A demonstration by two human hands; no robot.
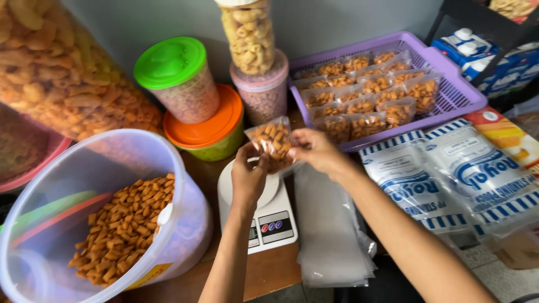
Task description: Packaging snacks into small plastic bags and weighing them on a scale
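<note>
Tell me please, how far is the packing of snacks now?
Done: many filled small packets lie in the purple tray. In hand: left hand and right hand hold one filled pouch above the white scale. Left: the big tub still holds plenty of snacks, and empty pouches wait.

Open air lies above the scale (264,216), between the tub (84,219) on the left and the stack of clear bags (331,235) on the right. Both hands (247,179) (317,150) fill that gap with a small pouch (272,143). Behind, jars (179,78) (261,84) and the purple tray (449,98) wall it off. A bare strip of desk (269,275) stays free in front of the scale
</note>
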